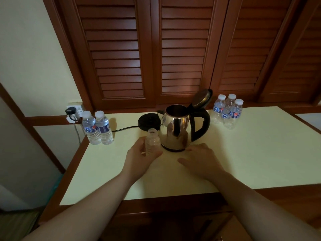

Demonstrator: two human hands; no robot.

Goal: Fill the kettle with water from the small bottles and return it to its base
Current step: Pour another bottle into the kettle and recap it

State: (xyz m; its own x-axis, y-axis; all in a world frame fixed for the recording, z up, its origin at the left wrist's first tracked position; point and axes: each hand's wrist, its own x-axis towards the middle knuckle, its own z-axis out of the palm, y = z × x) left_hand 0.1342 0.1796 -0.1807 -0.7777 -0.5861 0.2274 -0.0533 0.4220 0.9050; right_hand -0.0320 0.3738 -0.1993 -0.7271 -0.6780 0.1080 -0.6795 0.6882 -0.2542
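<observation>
The shiny steel kettle [175,129] with a black handle stands on the pale yellow tabletop [251,153], lid tipped open, off its round black base [149,121] just behind-left. The left hand [140,153] grips an uncapped clear plastic bottle [152,141] upright, touching the kettle's left side. The right hand [201,157] lies flat, fingers spread, fingertips [189,150] near the kettle's foot.

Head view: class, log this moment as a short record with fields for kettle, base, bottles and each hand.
kettle: steel kettle on table, lid open, off its base
base: black base behind-left of kettle
left hand: holds uncapped bottle upright
right hand: flat on table, fingers straight
capped bottles: two left, three right
</observation>
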